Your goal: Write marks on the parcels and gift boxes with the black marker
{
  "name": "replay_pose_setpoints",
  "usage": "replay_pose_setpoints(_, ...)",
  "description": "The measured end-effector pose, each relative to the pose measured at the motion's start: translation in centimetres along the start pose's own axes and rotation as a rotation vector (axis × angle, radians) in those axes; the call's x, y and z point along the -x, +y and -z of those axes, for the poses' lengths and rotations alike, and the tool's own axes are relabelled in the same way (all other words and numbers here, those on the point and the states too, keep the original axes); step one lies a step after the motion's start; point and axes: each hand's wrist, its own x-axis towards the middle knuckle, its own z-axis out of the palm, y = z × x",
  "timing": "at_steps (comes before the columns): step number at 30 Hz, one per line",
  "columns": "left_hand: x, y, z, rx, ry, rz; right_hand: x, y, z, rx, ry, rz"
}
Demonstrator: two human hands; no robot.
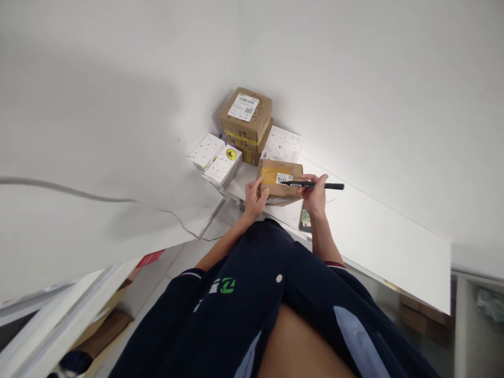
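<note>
Item: one brown cardboard box (272, 191), sitting between your hands over the near edge of the white table (378, 231), with yellow tape and a white label (282, 178) printed 7519 showing on top, the digits running upside down to you.

Left hand (255, 201): you are spreading its fingers and thumb against the box's left end, not closing them around it.

Right hand (315, 198): you are pinching a black pen (297, 184), its tip pointing left over the label; whether these fingers are also touching the box, you cannot tell.

Surface: a dark-edged flat object (304, 220) is lying just below the right hand, partly hidden by it. Beyond the hands, a taped carton (258, 126) is standing on another in the corner. Two white boxes (223, 167) are sitting side by side beyond and left of the left hand, the nearer bearing an avocado picture. A speckled white box (282, 143) is lying just past the brown one. Right of the right hand, the table top is stretching away pale and bare.

Room: plain white walls (354, 79) are meeting ahead of your hands. A grey cable (98, 197) is trailing in from the far left. Brown cartons (419, 317) are resting beneath the table's right end.
</note>
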Motion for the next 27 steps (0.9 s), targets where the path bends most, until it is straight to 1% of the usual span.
replay_pose_setpoints(2,0.0,-0.1,-0.1,-0.013,-0.002,-0.024,-0.1,1.4,-0.9,0.032,-0.088,0.004)
replay_pose_setpoints(4,0.0,-0.3,-0.2,-0.019,-0.005,-0.029,-0.2,2.2,-1.5,0.097,-0.161,0.044)
replay_pose_setpoints(6,-0.1,-0.4,-0.3,-0.023,0.001,-0.025,-0.3,2.6,-1.8,0.162,-0.191,0.087)
replay_pose_setpoints(12,0.1,-0.5,-0.7,-0.047,0.036,-0.043,0.2,3.8,-2.1,0.153,-0.109,0.119)
replay_pose_setpoints(14,0.2,-0.6,-0.8,-0.063,0.034,-0.057,0.4,4.3,-2.0,0.208,-0.123,0.186)
replay_pose_setpoints(17,0.3,-0.7,-0.8,-0.070,0.046,-0.082,0.6,4.8,-1.9,0.311,-0.159,0.348)
replay_pose_setpoints(19,0.4,-0.8,-0.8,-0.066,0.053,-0.082,0.7,5.0,-1.9,0.362,-0.172,0.420)
replay_pose_setpoints(27,0.0,-0.8,-0.9,-0.055,0.069,-0.018,0.6,5.4,-2.1,0.443,-0.177,0.447)
